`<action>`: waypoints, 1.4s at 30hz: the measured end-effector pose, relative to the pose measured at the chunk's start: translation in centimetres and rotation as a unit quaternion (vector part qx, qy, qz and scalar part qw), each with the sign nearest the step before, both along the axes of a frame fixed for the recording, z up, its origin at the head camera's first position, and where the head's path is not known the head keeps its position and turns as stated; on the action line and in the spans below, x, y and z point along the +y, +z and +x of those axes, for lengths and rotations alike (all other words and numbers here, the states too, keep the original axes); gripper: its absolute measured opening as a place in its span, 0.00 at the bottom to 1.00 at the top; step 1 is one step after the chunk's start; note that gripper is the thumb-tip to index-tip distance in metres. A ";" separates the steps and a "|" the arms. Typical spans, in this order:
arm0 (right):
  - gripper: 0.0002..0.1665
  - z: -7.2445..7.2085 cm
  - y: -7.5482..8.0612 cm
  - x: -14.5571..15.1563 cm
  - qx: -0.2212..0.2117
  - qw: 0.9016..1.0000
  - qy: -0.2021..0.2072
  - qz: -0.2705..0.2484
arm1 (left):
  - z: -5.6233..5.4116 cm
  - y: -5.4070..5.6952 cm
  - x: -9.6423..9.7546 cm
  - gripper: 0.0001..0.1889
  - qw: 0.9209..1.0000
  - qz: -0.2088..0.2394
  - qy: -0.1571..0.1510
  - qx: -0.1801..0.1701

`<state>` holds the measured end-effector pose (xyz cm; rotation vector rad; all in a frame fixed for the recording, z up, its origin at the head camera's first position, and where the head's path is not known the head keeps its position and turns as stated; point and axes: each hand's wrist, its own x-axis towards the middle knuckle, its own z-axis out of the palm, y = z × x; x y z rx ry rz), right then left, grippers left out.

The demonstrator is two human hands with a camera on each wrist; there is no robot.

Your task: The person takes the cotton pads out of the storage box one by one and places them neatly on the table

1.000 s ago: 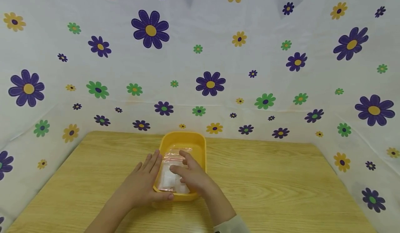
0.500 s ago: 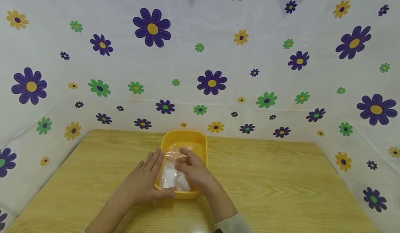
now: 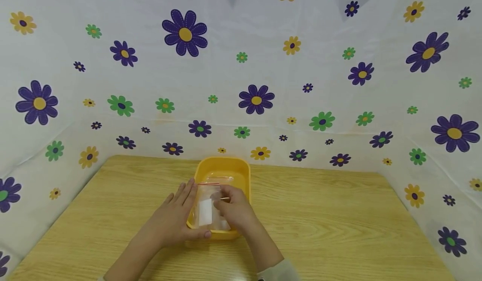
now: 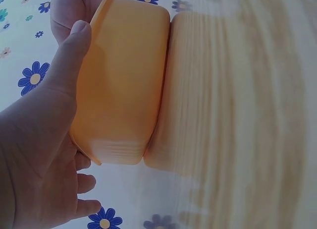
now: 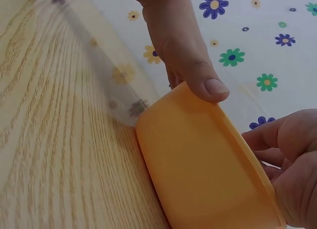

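Note:
A yellow plastic tub (image 3: 235, 170) stands on the table, with clear zip-lock bags in its near half. My left hand (image 3: 173, 218) lies along the left rim with straight fingers, its thumb over the near rim. In the left wrist view, that thumb (image 4: 74, 50) rests against the tub's outer wall near the rim. Inside the tub, my right hand (image 3: 239, 212) pinches the edge of the top zip-lock bag (image 3: 205, 212) between thumb and index finger. This bag has a red seal line and a white panel. The right wrist view hides the bag behind the tub's wall.
The wood-grain table (image 3: 320, 222) extends to both sides of the tub. A white cloth (image 3: 222, 71) printed with purple, yellow and green flowers rises behind and at the sides. The tub's far end sits near the table's back edge.
My right thumb and index finger have closed on the top bag's edge. The bag has shifted, and its seal line lies farther back. The left hand stays on the tub.

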<state>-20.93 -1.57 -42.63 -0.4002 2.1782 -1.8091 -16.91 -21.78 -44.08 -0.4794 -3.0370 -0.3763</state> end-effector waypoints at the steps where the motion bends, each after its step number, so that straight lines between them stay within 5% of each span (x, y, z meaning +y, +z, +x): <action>1: 0.22 0.0 0.0 0.0 0.004 1.000 -0.008 0.003 | 0.0 0.0 0.0 0.69 1.000 -0.001 0.001 0.001; 16: 0.27 -0.3 0.8 0.6 0.060 0.995 -0.079 0.004 | -0.7 -0.4 -0.9 0.71 1.000 -0.001 0.017 -0.011; 42: 0.21 -1.8 1.1 3.6 -0.048 0.987 -0.122 -0.088 | -1.7 -0.1 -0.6 0.73 0.997 0.038 0.026 -0.059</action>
